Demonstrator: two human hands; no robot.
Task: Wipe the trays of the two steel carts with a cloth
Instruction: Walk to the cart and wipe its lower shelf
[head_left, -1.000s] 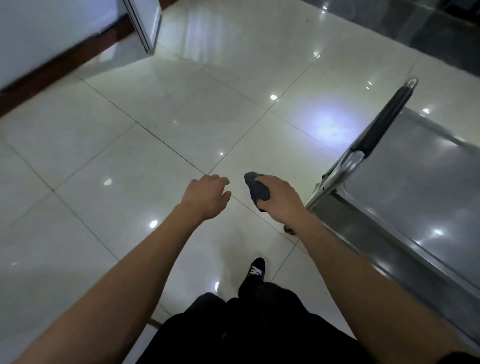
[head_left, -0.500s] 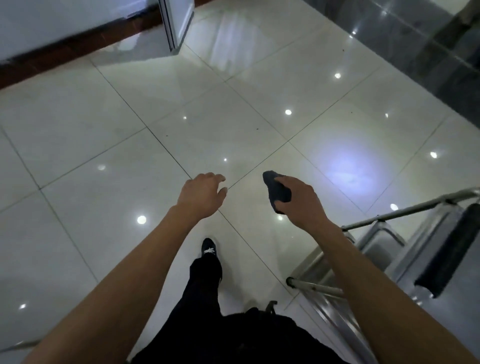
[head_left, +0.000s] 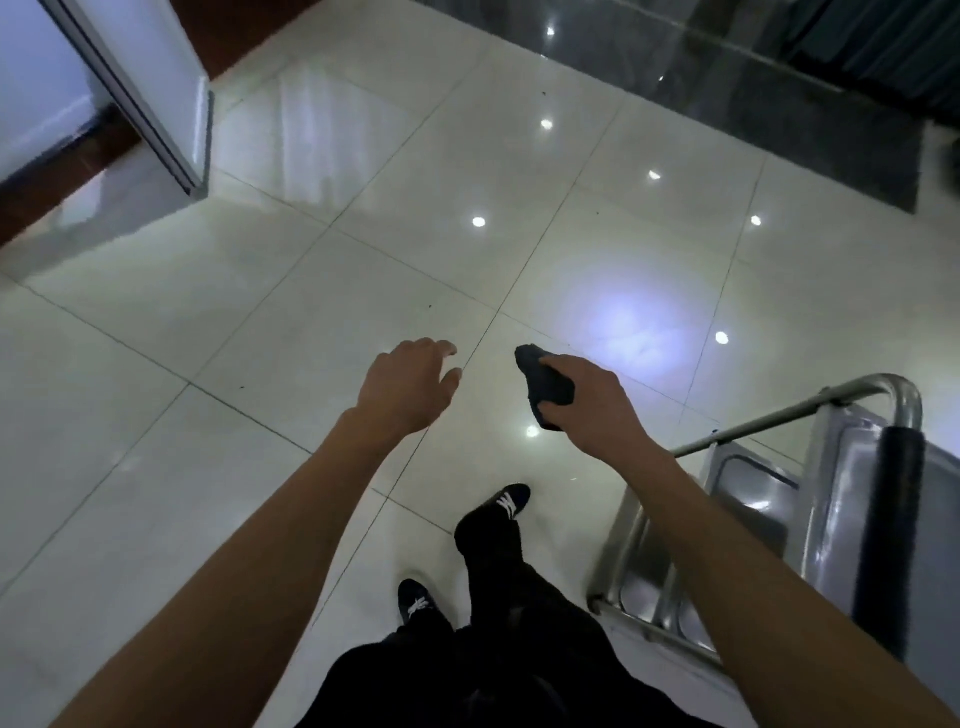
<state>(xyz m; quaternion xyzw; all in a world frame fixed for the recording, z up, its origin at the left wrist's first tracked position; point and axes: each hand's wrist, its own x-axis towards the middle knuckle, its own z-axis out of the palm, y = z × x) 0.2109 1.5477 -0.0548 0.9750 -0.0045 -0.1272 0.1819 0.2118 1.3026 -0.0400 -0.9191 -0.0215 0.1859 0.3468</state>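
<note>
Right hand (head_left: 597, 400): its grip is clenched on a bunched dark cloth (head_left: 545, 387), which sticks out past the thumb side; held up in the air over the floor (head_left: 260, 338), probably so it stays ready for wiping.
Left hand (head_left: 410, 384): released, fingers loosely curled, holding nothing, beside the right hand but apart from it; likely kept free for steadying a cart.
Steel cart (head_left: 769, 525): at the right edge of view, just beside the right forearm; no hand touches it.
Cart handle: a steel bar with a black sleeve (head_left: 888, 540), turned toward the person.
Trays: only one corner of a lower tray shows; whether it is clean I cannot tell.
Cut off: most of the cart runs out of view.
Second cart: not visible.
Feet (head_left: 506, 501): mid-stride on the floor, so this looks like walking between wipes.
</note>
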